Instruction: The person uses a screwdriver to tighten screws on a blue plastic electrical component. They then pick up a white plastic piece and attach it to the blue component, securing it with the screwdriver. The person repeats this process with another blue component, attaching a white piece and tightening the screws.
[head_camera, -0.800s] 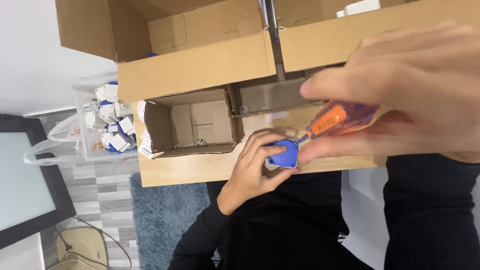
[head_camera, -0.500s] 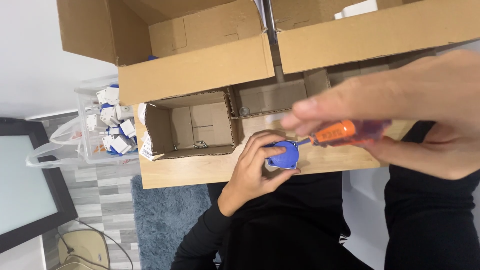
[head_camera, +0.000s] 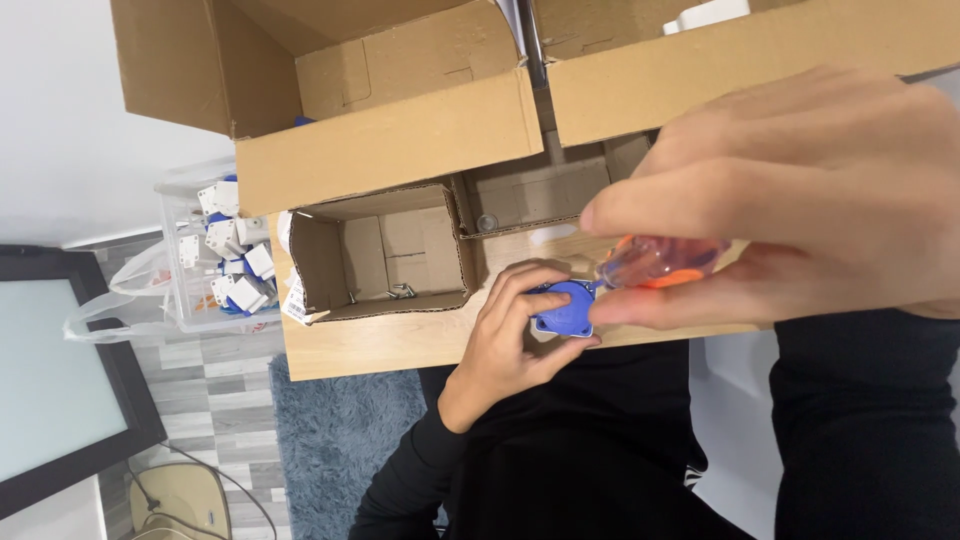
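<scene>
Seen from above, over a wooden bench edge. Left hand curled around a small round blue socket part, fingers closed on its rim, held just off the bench. Right hand, much nearer the camera, pinching an orange-handled screwdriver, fingers shut on the grip. Screwdriver's long axis running right to left, tip meeting the blue part's right edge. Behind, open cardboard boxes.

Matt brown cardboard boxes stand on a smooth, pale wood table. A small part of smooth blue plastic meets a screwdriver handle of glossy, translucent orange plastic. Below lie a shaggy grey-blue rug and matt black cloth sleeves.
</scene>
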